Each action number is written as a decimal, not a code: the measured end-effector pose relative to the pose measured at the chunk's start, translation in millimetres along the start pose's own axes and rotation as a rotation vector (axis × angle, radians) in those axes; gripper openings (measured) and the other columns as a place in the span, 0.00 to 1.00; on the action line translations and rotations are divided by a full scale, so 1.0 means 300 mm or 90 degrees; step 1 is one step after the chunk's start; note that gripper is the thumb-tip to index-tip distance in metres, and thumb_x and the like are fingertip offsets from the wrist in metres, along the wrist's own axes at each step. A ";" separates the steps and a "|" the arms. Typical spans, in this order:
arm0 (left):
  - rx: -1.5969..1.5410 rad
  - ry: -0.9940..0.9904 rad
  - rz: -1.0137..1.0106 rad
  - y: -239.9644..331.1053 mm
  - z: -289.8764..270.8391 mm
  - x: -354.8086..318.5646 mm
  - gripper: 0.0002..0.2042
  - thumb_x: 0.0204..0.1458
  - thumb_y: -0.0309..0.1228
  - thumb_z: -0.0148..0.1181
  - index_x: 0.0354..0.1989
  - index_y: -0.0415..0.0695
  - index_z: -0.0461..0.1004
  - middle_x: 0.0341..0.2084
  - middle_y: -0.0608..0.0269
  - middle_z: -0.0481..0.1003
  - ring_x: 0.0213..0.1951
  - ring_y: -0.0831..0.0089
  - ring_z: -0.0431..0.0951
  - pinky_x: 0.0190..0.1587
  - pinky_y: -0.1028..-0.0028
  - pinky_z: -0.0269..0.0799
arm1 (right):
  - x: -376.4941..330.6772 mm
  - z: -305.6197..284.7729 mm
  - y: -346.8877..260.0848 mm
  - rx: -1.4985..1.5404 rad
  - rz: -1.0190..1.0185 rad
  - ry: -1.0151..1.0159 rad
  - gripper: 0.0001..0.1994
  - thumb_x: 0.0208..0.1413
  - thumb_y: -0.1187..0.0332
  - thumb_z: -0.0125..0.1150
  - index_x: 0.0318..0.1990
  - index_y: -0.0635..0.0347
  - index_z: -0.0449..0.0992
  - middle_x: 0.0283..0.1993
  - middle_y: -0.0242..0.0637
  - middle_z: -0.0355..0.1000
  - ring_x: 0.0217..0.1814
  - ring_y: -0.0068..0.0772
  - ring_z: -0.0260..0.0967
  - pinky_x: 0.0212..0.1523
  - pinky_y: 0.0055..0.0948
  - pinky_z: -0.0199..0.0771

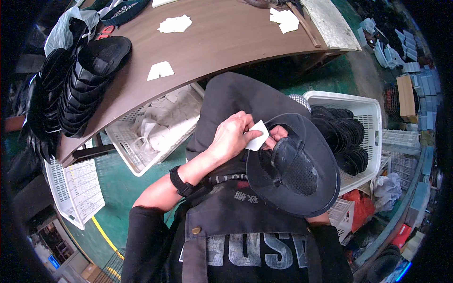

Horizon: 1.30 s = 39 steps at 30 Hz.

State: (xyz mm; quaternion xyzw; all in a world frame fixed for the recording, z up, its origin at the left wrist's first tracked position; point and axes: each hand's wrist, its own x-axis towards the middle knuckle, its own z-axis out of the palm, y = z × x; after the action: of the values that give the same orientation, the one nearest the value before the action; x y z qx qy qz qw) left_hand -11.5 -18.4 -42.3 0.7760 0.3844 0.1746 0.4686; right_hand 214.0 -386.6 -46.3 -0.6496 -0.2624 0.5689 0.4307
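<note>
Pinched between the thumb and fingers of my left hand point(233, 137) is a small white rounded card-like piece point(257, 136). My right hand point(277, 136) is mostly hidden behind a black rounded piece with a broad rim and a perforated patch point(304, 172). Its curled fingertips show at the piece's upper left edge, right beside the white one. The black piece rests over my lap and right forearm; I cannot tell exactly what kind of article it is.
A brown table point(217, 42) ahead carries nested black pieces point(89, 85), white cutouts point(174, 24) and a wooden stick point(304, 26). White crates stand below: one with pale scraps point(139, 162), another at the right point(373, 101) with stacked black pieces point(337, 137).
</note>
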 end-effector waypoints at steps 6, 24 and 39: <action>-0.129 0.088 -0.095 -0.020 0.035 -0.016 0.11 0.46 0.32 0.64 0.26 0.38 0.68 0.20 0.58 0.68 0.23 0.67 0.70 0.29 0.69 0.67 | -0.004 -0.006 0.047 0.005 -0.020 -0.043 0.06 0.58 0.69 0.54 0.36 0.61 0.66 0.31 0.34 0.70 0.32 0.24 0.68 0.36 0.22 0.67; -0.195 -0.193 -0.200 -0.145 0.107 0.013 0.13 0.46 0.34 0.65 0.23 0.40 0.68 0.15 0.63 0.70 0.21 0.76 0.70 0.23 0.73 0.65 | 0.718 0.440 -0.256 -0.088 -0.054 -0.065 0.06 0.57 0.74 0.54 0.36 0.61 0.63 0.30 0.35 0.70 0.28 0.21 0.69 0.30 0.22 0.69; 0.043 -0.075 -0.080 -0.102 0.186 -0.020 0.14 0.44 0.35 0.60 0.36 0.38 0.74 0.27 0.44 0.76 0.34 0.54 0.78 0.37 0.63 0.72 | 0.709 0.431 -0.262 -0.202 0.004 -0.061 0.08 0.57 0.72 0.55 0.37 0.63 0.62 0.24 0.34 0.69 0.23 0.20 0.68 0.25 0.21 0.70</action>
State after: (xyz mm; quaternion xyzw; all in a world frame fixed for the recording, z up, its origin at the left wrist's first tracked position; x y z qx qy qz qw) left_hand 6.7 -48.1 -96.0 0.7743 0.4101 0.0859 0.4741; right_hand 146.6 -137.3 -85.8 -0.6823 -0.3674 0.5520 0.3078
